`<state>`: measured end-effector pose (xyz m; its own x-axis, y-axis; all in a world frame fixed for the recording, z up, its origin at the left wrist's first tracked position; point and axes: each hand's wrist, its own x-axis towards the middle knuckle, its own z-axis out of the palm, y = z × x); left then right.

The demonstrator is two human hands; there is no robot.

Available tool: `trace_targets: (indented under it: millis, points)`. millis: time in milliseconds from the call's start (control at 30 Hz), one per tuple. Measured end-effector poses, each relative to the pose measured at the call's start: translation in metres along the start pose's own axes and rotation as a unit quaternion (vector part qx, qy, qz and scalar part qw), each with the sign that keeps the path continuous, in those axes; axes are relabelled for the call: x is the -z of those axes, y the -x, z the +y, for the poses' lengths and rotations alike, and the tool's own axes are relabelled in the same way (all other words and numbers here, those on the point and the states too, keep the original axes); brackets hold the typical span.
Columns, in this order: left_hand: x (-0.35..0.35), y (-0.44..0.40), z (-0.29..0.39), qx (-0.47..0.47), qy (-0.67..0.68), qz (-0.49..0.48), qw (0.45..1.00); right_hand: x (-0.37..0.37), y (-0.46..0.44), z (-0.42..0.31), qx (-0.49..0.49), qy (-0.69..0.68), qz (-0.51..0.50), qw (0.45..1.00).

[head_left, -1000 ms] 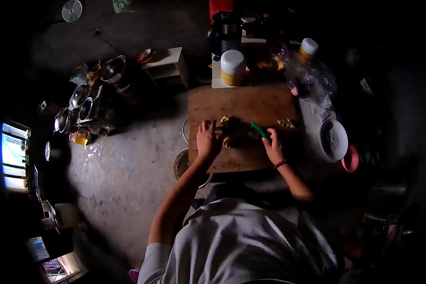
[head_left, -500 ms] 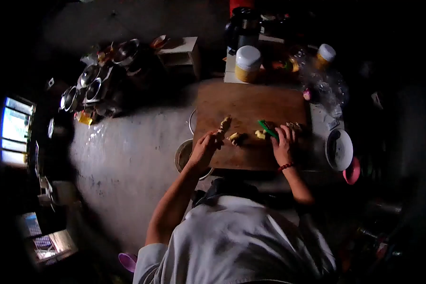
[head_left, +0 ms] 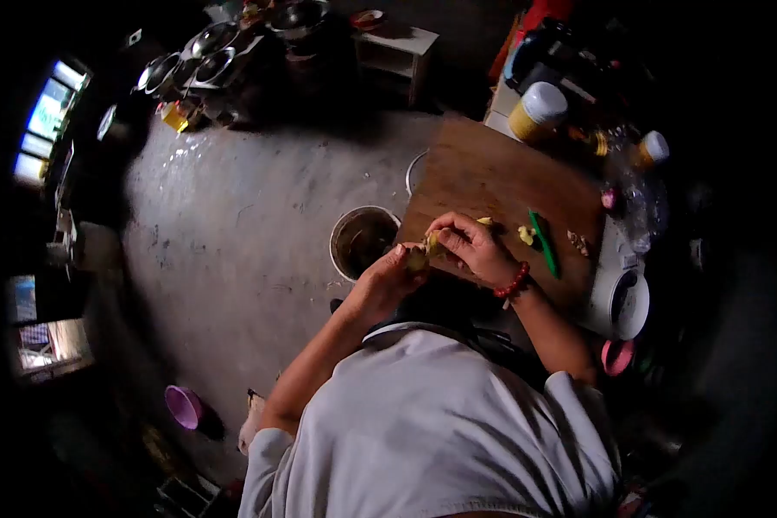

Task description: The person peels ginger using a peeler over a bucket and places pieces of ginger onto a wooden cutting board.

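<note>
My left hand [head_left: 387,281] is closed around a piece of ginger [head_left: 416,258], over the near left edge of the wooden cutting board [head_left: 509,168]. My right hand [head_left: 482,255], a red bead bracelet at its wrist, pinches the same piece from the other side. To the right of that hand a long green tool [head_left: 544,245] lies on the board; its exact kind is unclear. Beside it sits a pale yellow ginger chunk [head_left: 527,234], with another [head_left: 485,221] partly behind my right hand. Small brownish bits [head_left: 578,243] lie near the board's right edge.
A bucket [head_left: 344,255] with dark contents stands on the floor left of the board. White-lidded jars [head_left: 542,105], a plastic bag [head_left: 637,203] and a white bowl [head_left: 634,304] are beyond and right of the board. Pots [head_left: 216,62] stand at the far left.
My right hand has let go of the green tool, which now lies on the board, and has moved left to the ginger in my left hand. The view has turned and shifted.
</note>
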<state>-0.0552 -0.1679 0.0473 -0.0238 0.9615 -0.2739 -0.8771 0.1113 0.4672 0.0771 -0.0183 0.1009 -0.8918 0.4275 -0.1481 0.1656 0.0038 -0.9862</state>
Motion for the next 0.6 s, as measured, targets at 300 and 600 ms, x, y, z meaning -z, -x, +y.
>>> trace_targets:
  millis: [300, 600]
  points:
    - [0.005, 0.056, 0.034, -0.067, -0.274, 0.048, 0.958, -0.056, -0.019, -0.011, 0.079, 0.042, -0.026, 0.996]
    - [0.011, 0.096, 0.061, -0.168, -0.390, 0.075, 0.902, -0.098, -0.025, -0.044, 0.083, 0.200, -0.124, 0.968]
